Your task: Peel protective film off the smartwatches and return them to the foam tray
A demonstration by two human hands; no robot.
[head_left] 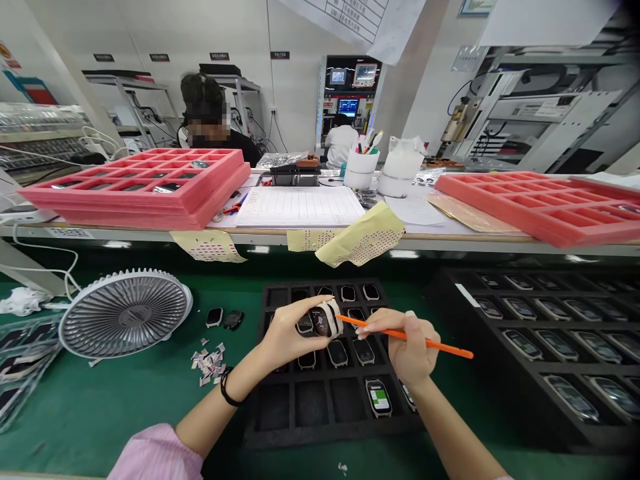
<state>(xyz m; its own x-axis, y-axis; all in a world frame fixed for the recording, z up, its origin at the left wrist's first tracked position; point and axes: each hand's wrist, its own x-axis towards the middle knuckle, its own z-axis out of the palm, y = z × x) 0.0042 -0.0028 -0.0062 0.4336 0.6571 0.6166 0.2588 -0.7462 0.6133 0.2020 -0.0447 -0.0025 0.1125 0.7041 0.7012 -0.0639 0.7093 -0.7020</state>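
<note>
My left hand [289, 331] grips a smartwatch body [325, 319] by its edges, between thumb and fingers, with its dark screen facing left. Pinched in my right hand [414, 348] is a thin orange stick [447, 348], its tip against or very near the watch's pale side. Whether the tip touches cannot be made out. Both hands are above a black foam tray [310, 405] with several watch bodies in its compartments. One watch [379, 398] in the front row has a lit green and white screen.
A grey fan [127, 313] stands left, with small paper scraps [209, 363] and two loose watch pieces [215, 317] nearby. More watches fill a black tray [467, 400] on the right. Pink foam trays [215, 200] rest on the shelf above. Two people sit further back.
</note>
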